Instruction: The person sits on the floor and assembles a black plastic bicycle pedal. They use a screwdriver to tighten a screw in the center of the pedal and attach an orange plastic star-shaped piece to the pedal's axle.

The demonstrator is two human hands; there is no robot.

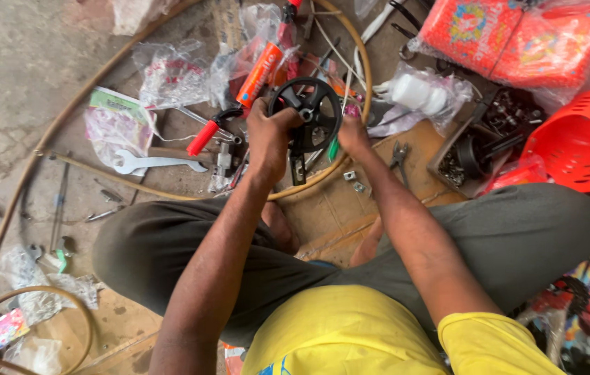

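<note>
My left hand [271, 136] grips the left rim of a black bicycle chainring with its crank arm [307, 118], holding it upright above the floor. My right hand [352, 132] holds the chainring's right side and also a green-handled tool [334, 147] that points down. The crank arm hangs down between my hands. I sit cross-legged in grey trousers and a yellow shirt.
A tan bicycle rim [52, 132] curves around the floor ahead. A silver spanner [156, 163], red-handled pliers [206, 135], an orange tube [259, 73], plastic bags, small pliers [399, 154], loose nuts [354, 180], a parts box [472, 149] and an orange basket [580, 139] lie around.
</note>
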